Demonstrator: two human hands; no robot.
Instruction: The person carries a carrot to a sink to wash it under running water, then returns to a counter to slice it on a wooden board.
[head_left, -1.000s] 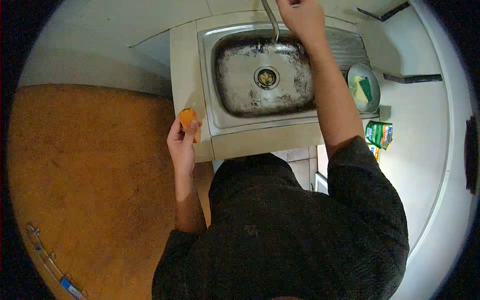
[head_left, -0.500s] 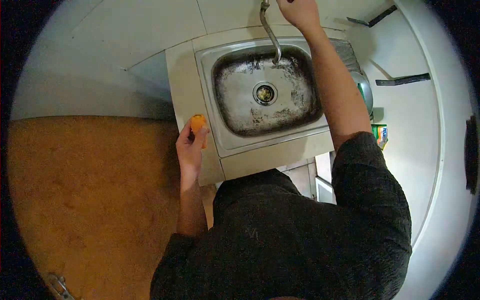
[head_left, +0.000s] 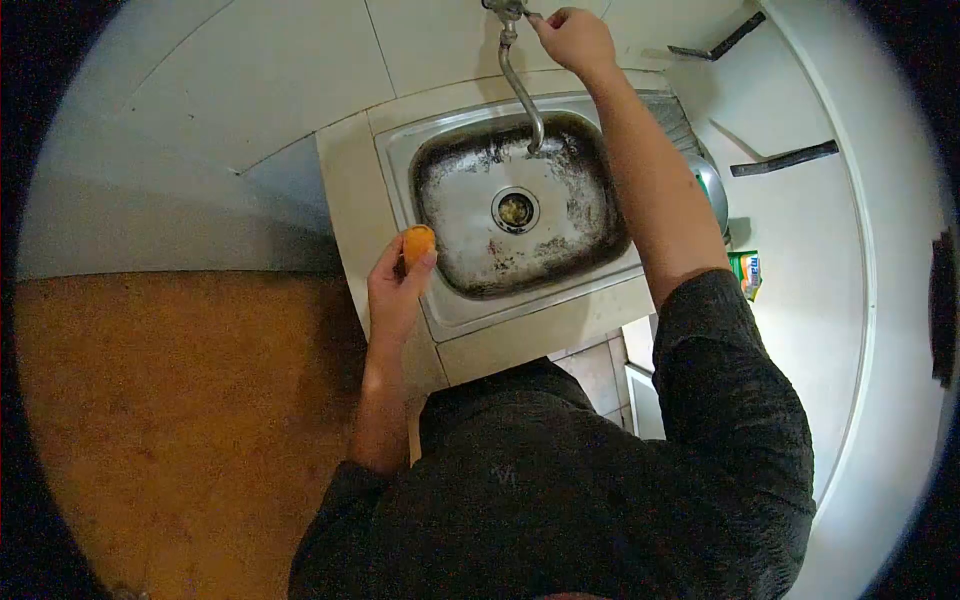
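My left hand [head_left: 397, 285] is closed around a round-ended orange object [head_left: 419, 245] above the left rim of the sink [head_left: 430, 318]. The object's lower part is hidden by my fingers, and I cannot make out its exact kind. At the wall, my right hand [head_left: 577, 42] reaches up with its fingers pinched on the small handle of the tap [head_left: 508, 10]. From the tap a curved metal spout [head_left: 522, 97] bends down over the basin. No stream of water shows below it.
Dark stains mark the basin around the drain [head_left: 515, 210]. A metal lid or bowl [head_left: 712, 190] and a green packet [head_left: 748, 273] lie right of the sink, partly behind my arm. A pale tiled counter [head_left: 545, 335] surrounds the sink, with brown floor [head_left: 170, 420] at left.
The view has tilted up, bringing the tap body and handle into sight. My left hand has moved right with the orange object, from the counter to the sink rim.
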